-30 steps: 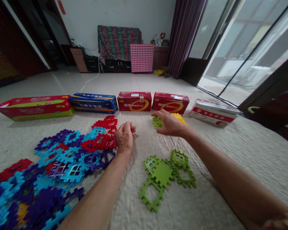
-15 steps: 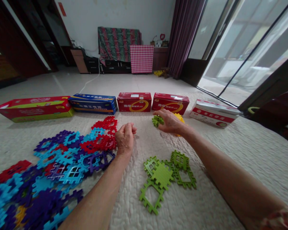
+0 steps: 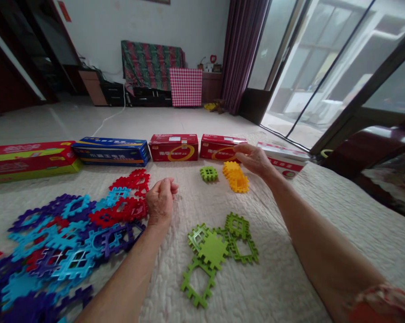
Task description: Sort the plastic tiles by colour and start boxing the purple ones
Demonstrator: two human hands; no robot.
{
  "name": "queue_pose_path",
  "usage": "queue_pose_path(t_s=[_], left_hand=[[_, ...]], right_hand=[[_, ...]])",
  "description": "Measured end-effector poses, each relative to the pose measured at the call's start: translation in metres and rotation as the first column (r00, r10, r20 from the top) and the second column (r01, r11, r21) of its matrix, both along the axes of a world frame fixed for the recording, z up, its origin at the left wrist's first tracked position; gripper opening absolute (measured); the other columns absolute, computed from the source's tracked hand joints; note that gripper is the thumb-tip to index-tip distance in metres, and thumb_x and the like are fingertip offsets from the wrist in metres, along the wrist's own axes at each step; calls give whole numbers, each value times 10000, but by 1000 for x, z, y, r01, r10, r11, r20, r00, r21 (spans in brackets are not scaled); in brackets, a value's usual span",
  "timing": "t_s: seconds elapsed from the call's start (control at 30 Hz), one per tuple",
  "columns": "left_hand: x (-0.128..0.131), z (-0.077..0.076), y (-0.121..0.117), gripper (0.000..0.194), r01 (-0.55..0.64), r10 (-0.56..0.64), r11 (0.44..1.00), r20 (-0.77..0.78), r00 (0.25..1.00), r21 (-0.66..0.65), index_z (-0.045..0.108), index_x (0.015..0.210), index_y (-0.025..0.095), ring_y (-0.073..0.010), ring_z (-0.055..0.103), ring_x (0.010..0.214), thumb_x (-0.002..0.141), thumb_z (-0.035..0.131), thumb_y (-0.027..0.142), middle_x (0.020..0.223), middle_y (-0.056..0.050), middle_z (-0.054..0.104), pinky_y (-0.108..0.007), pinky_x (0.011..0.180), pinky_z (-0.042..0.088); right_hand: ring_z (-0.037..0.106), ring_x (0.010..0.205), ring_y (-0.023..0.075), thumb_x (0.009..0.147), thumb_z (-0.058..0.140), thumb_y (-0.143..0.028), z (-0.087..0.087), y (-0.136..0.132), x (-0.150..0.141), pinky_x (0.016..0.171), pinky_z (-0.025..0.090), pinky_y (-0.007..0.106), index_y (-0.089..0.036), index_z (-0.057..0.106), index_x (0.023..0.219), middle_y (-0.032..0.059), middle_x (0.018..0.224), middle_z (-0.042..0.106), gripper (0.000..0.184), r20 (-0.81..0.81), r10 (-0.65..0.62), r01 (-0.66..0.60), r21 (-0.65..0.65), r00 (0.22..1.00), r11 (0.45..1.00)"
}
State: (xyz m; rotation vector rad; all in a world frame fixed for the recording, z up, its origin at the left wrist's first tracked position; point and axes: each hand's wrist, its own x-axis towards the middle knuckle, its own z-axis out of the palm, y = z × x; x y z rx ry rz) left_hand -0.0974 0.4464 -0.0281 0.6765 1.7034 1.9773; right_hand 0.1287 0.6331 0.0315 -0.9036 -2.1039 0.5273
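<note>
My right hand [image 3: 254, 159] hovers beside a small pile of yellow interlocking plastic pieces [image 3: 236, 177], its fingers stretched out to the left with nothing seen in them. A green window-shaped piece [image 3: 208, 174] lies to the left of the yellow ones. My left hand [image 3: 161, 197] is curled into a fist, its inner side hidden and no piece sticking out. Right beside it are red toothed pieces [image 3: 121, 211]. Nearer to me, several green pieces [image 3: 214, 249] overlap on the pale quilted cloth [image 3: 270, 278].
A large heap of blue and purple pieces [image 3: 71, 237] spreads at the left. Along the back stand a red-and-green box [image 3: 30, 161], a blue box [image 3: 111, 152], two red boxes [image 3: 173, 148] and a white-and-red box [image 3: 283, 159]. Glass doors [image 3: 310, 76] are at the right.
My right hand has moved off the green piece to the right, uncovering it and the yellow pieces. My left hand stays a fist. The view has turned slightly right.
</note>
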Motion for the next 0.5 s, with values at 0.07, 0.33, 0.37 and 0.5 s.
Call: queue_pose_path(t_s=[0.07,0.33,0.37,0.5], left_hand=[[1,1,-1,310,6,-6,1000,-12,1000,-1,700,816,145,-140,618,582,749,554,410,640,-23,666,-212,491,434],[1,2,0,317,10,-11,1000,-50,999,-23,698,803,145,-144,615,583,744,537,412,627,-18,655,-214,491,431],[1,2,0,316,12,-14,1000,-54,998,-28,699,804,146,-146,618,586,743,537,411,623,-17,656,-215,495,432],[2,1,0,313,13,-15,999,-67,998,-37,703,806,149,-143,620,586,745,537,408,625,-17,663,-210,495,429]], right_hand=[[645,823,178,783,533,-273,3,-20,-9,790,532,364,-187,698,937,41,888,707,242,-9,-16,16,31,1000,999],[627,925,204,753,669,-331,31,-133,16,816,506,338,-179,638,1144,91,1092,673,421,561,432,-358,-244,706,901],[620,957,220,735,700,-367,31,-141,23,841,502,351,-189,617,1184,100,1126,655,491,600,430,-350,-253,674,902],[614,898,216,675,755,-347,26,-156,35,805,511,342,-215,612,1147,86,1094,622,511,687,428,-326,-283,587,902]])
